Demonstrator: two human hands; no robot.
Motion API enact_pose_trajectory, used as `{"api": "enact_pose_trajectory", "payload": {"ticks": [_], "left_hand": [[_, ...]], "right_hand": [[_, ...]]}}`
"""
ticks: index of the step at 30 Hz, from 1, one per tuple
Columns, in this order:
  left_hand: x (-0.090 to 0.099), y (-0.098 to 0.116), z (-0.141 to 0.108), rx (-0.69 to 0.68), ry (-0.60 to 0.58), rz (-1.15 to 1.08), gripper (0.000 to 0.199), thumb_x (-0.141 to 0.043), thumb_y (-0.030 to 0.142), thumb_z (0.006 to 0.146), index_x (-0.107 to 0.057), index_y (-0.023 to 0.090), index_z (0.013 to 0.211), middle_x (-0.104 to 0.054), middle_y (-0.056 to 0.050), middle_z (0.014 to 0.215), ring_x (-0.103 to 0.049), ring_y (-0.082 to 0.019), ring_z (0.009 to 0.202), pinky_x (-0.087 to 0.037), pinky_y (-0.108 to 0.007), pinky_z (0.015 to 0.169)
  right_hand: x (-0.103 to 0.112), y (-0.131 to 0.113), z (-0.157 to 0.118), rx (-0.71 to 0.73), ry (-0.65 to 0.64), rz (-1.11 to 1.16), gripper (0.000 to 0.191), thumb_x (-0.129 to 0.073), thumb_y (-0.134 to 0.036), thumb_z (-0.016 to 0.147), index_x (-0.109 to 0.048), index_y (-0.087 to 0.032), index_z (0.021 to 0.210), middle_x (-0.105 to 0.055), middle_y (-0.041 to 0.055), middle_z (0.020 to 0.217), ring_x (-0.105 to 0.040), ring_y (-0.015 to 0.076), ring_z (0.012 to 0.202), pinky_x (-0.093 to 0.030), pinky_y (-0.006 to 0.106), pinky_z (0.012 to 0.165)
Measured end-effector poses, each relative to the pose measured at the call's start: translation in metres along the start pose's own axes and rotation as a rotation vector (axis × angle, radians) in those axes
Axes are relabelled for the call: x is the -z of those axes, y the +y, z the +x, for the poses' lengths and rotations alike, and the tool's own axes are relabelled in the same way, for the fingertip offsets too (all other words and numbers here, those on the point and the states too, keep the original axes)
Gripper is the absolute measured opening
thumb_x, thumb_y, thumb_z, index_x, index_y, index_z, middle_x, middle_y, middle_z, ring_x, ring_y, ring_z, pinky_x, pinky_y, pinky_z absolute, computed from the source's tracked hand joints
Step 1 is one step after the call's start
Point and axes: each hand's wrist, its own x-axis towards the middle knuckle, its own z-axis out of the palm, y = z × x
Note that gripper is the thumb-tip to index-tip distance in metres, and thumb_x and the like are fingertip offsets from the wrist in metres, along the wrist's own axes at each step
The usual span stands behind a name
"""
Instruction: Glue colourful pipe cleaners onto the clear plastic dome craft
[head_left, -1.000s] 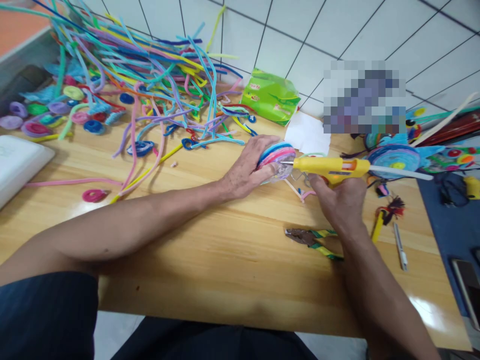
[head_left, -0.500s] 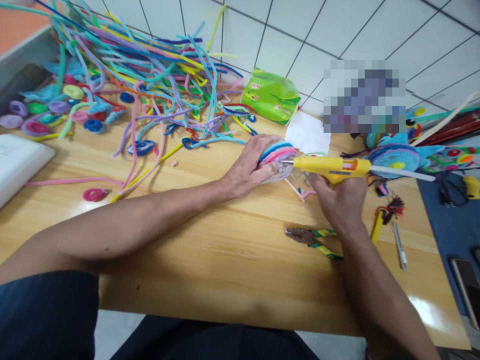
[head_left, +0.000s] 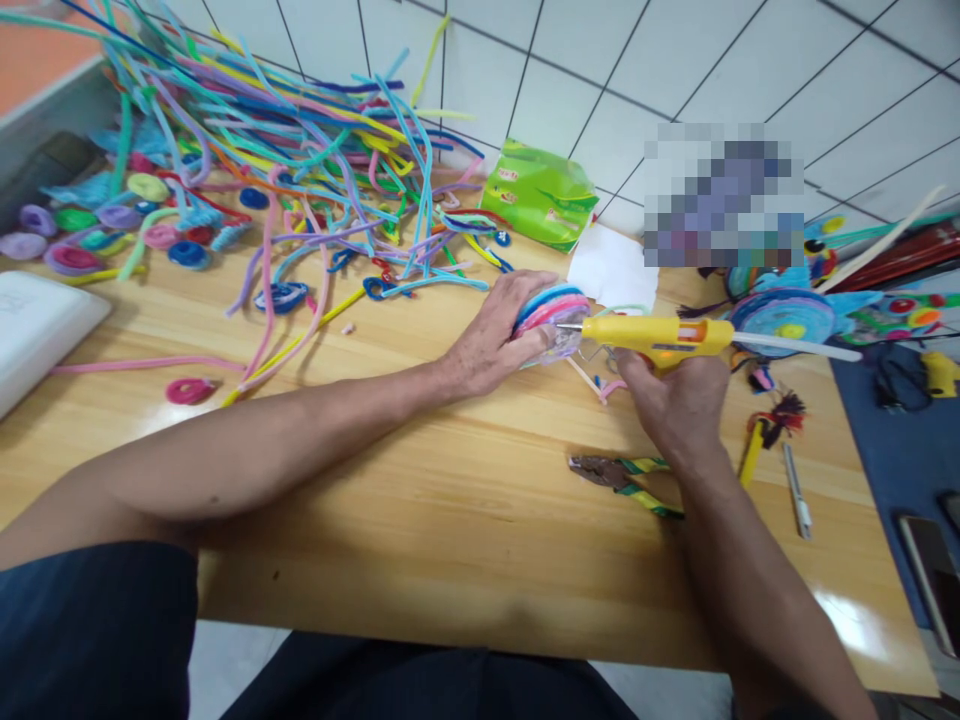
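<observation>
The left hand is wrapped around the round striped piece, and the right hand is curled around the yellow glue gun. The round striped piece is just in front of the white paper, and the metal tip of the gun points at its see-through side. The worst thing that could go wrong is a burn, because the tip is very near the left thumb, and it may be hot. A small slip of either of the hands could put it on the skin. I can't tell if glue is coming out, but too much could run down onto the fingers or make a messy blob. If the left hand squeezes too hard, the soft stripes could bend or slide. The long white glue stick pokes far out of the back, so a bump there could jerk the tip sideways. The right arm is also close to the pliers on the surface, and could knock them.
</observation>
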Motion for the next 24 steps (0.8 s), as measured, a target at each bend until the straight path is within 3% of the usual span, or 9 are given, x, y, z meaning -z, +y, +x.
{"api": "enact_pose_trajectory", "payload": {"ticks": [9, 17, 20, 24], "left_hand": [[-0.001, -0.001, -0.001, -0.005, -0.001, 0.007, 0.077, -0.048, 0.076, 0.113, -0.052, 0.021, 0.167, -0.062, -0.019, 0.169, -0.055, -0.037, 0.159, -0.041, -0.061, 0.142], [0.001, 0.002, 0.0, -0.007, -0.006, -0.012, 0.076, -0.047, 0.08, 0.112, -0.052, 0.025, 0.164, -0.062, -0.017, 0.167, -0.056, -0.036, 0.158, -0.042, -0.06, 0.141], [0.001, 0.0, -0.002, -0.009, 0.022, -0.034, 0.075, -0.049, 0.08, 0.111, -0.052, 0.025, 0.163, -0.062, -0.017, 0.166, -0.057, -0.036, 0.157, -0.045, -0.059, 0.14], [-0.004, -0.005, -0.004, 0.002, 0.081, -0.06, 0.072, -0.051, 0.077, 0.111, -0.051, 0.028, 0.164, -0.062, -0.017, 0.166, -0.059, -0.036, 0.156, -0.046, -0.06, 0.14]], "right_hand": [[0.001, 0.0, 0.001, -0.022, -0.025, 0.02, 0.024, -0.071, -0.05, 0.088, -0.066, -0.031, 0.075, -0.077, 0.008, 0.072, -0.077, 0.0344, 0.076, -0.065, 0.048, 0.079], [0.009, 0.001, 0.005, -0.061, 0.041, 0.084, 0.021, -0.075, -0.048, 0.089, -0.072, -0.028, 0.081, -0.079, 0.0088, 0.08, -0.08, 0.0362, 0.088, -0.066, 0.049, 0.083], [0.025, 0.024, 0.018, -0.143, 0.16, 0.182, 0.027, -0.073, -0.053, 0.095, -0.075, -0.026, 0.092, -0.08, 0.009, 0.088, -0.078, 0.0327, 0.087, -0.065, 0.048, 0.083], [0.035, 0.085, 0.031, -0.281, 0.203, 0.147, 0.03, -0.067, -0.056, 0.099, -0.069, -0.029, 0.088, -0.073, 0.0087, 0.081, -0.065, 0.0264, 0.073, -0.058, 0.043, 0.072]]}}
